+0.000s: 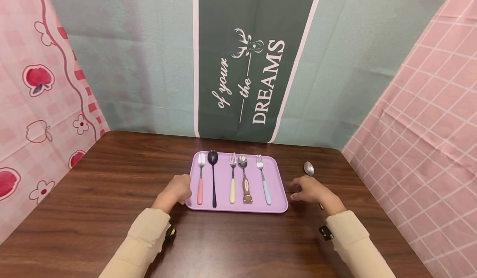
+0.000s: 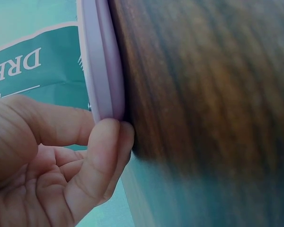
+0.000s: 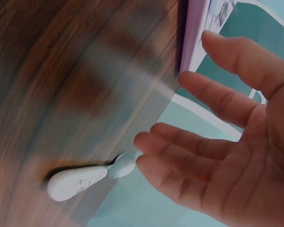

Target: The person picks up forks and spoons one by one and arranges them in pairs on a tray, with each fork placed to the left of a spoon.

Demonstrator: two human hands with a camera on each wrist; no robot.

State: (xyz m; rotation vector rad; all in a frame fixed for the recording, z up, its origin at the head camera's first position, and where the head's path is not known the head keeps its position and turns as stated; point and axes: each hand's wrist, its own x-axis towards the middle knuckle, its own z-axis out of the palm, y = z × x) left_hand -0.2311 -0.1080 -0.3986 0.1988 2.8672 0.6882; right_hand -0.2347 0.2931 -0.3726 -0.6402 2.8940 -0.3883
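A lilac tray point(image 1: 223, 209) lies on the table, bearing a pink-handled fork point(image 1: 200, 191), a black spoon point(image 1: 213, 178), a yellow-handled fork point(image 1: 232, 191), a spoon with a brown bear handle point(image 1: 246, 184) and a light-blue-handled fork point(image 1: 266, 191). My left hand point(image 1: 179, 187) pinches the tray's left edge between thumb and fingers point(image 2: 97, 161). On the other side, my right hand point(image 1: 310, 190) reaches toward the right edge with its fingers point(image 3: 217, 99) spread and extended. Beyond that hand lies a separate spoon point(image 1: 309, 168) with a white handle point(image 3: 78, 183), partly hidden by the hand in the head view.
The brown wooden table point(image 1: 246, 245) extends around the tray. A teal cloth with lettering point(image 1: 268, 83) hangs behind it. Pink patterned cloths hang at the left point(image 1: 41, 104) and right point(image 1: 421, 120) sides.
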